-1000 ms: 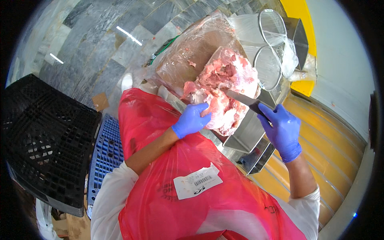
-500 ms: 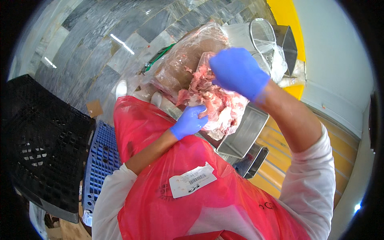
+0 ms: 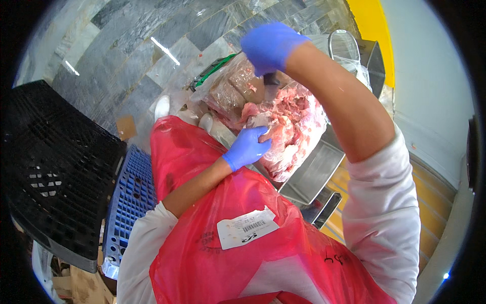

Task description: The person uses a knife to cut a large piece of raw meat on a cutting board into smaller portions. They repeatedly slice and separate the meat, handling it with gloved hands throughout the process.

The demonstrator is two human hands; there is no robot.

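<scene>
A large heap of raw pink meat with white fat (image 3: 288, 134) lies in front of me, partly in clear plastic. My left hand (image 3: 248, 148), in a blue glove, grips its near left edge, thumb and fingers bent against it. Above the far side of the meat, my right hand (image 3: 271, 48) is closed in a blue-gloved fist. Something short and dark juts down from this fist toward the meat; it looks like a knife (image 3: 272, 79), with its handle hidden in my hand. Beyond the meat sits a brown block wrapped in clear plastic (image 3: 228, 96).
Metal trays (image 3: 316, 169) stand below the meat on the right. A clear bag over a hoop (image 3: 344, 48) is at the far right, by a white wall (image 3: 425, 76). On the left are a black plastic grate (image 3: 61, 172) and a blue pallet (image 3: 132, 187).
My right hand has risen away from the meat and moved left, and the dark piece beneath it now shows. My left hand stays on the meat's edge. The whole view has shifted slightly.
</scene>
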